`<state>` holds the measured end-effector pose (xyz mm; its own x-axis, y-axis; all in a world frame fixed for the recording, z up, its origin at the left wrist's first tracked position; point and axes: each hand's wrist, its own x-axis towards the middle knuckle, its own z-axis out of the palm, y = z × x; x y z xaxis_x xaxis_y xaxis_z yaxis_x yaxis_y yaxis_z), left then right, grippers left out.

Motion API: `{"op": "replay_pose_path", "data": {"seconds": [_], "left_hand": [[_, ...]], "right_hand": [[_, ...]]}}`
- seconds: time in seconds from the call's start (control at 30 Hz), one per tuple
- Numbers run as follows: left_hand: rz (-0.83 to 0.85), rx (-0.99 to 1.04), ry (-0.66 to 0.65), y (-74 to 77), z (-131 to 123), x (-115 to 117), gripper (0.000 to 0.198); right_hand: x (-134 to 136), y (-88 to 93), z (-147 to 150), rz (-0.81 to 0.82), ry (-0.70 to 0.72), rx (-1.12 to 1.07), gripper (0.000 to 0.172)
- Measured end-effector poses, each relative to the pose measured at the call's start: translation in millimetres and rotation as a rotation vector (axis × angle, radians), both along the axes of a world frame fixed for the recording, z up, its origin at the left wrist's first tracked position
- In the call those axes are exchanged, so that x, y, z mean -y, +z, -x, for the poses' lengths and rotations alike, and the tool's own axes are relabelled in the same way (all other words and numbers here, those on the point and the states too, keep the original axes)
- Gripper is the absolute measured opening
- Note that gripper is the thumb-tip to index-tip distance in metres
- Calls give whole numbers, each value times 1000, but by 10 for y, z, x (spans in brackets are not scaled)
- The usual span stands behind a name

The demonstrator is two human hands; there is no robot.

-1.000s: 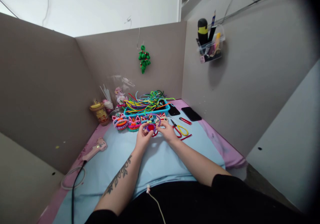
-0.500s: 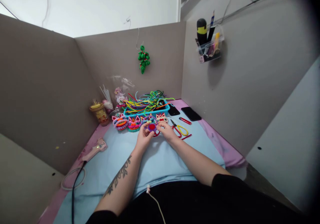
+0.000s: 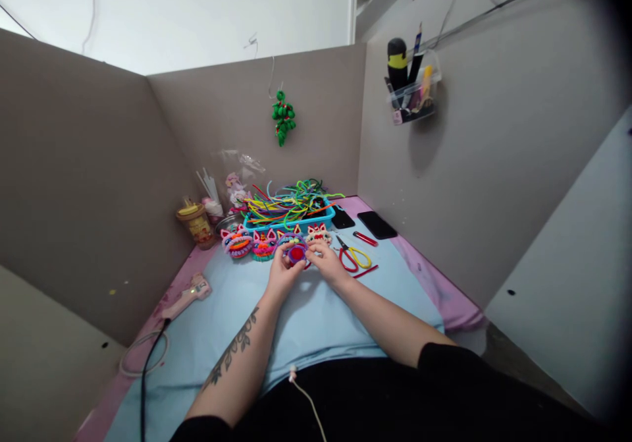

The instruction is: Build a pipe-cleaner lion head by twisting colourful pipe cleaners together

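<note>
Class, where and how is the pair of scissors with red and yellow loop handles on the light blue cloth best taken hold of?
Probably by the red handle and yellow handle, from the near side and from above: the scissors seem to lie flat, blades pointing toward the far side, the two handles spread at the near end.

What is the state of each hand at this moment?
Left hand: closed, holding the red-and-purple piece.
Right hand: at the same piece's edge; whether it grips cannot be told.
</note>
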<state>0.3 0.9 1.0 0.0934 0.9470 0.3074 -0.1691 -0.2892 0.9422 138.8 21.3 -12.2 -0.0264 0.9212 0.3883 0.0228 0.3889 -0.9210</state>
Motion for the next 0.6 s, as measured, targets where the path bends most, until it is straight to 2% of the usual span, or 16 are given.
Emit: {"op": "replay_pose_path", "data": {"seconds": [0.13,0.2,0.33,0.47,0.53,0.6], "left_hand": [[1,-25,-15,5,-3,3,60],[-20,-71,18,-4,-6,-4,60],[-97,-148,161,-38,20,-39,55],[-130,-215,325,-44,57,-44,38],[-93,-214,285,-32,42,-19,34],[-42,-178,199,-18,4,14,38]], "right_hand": [[-12,-1,-5,-11,11,25,23],[-33,-12,-2,-33,-16,37,23],[-100,-58,-13,-109,-136,41,24],[-135,-94,-40,-142,-207,50,26],[-133,-101,-44,-139,-220,47,26],[-126,-103,-38,-146,-221,43,26]]}}
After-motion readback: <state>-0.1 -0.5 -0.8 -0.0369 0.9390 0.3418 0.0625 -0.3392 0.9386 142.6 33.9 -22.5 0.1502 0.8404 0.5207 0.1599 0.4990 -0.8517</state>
